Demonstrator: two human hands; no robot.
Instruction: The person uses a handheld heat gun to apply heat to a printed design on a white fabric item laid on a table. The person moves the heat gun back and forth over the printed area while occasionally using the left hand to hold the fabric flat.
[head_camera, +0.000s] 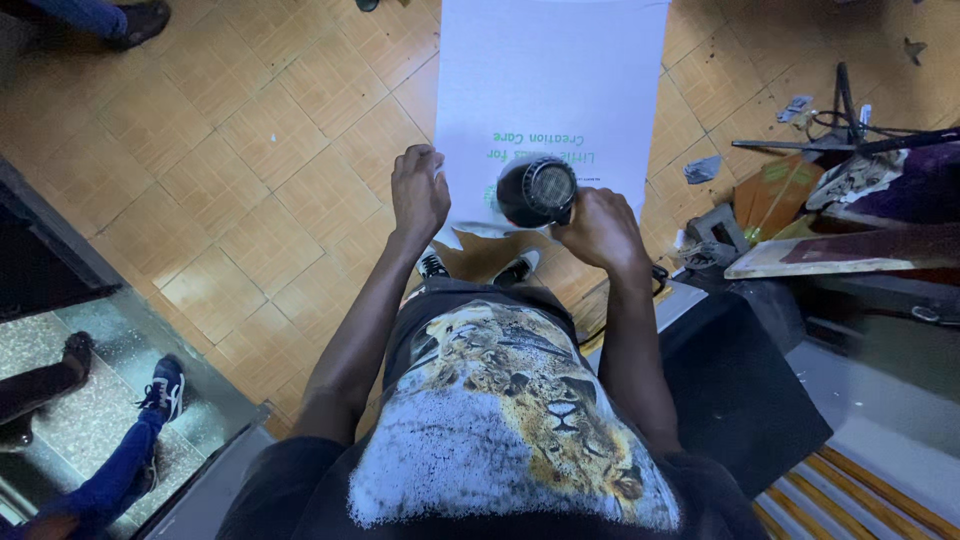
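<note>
A white cloth (560, 80) with green printed lettering lies spread out in front of me above the orange tiled floor. My left hand (418, 190) grips the cloth's near left edge. My right hand (598, 228) holds a black hair dryer (537, 192), whose round grille end faces up towards me while its other end points at the cloth near the print. My arms reach forward over my printed shirt, and my shoes (475, 268) show below the cloth's near edge.
A cluttered stand with wooden boards, a black metal tool and scraps (840, 200) sits at the right. A black panel (740, 390) lies by my right side. Other people's legs and shoes (150, 400) appear at lower left and top left. Glass-edged step at left.
</note>
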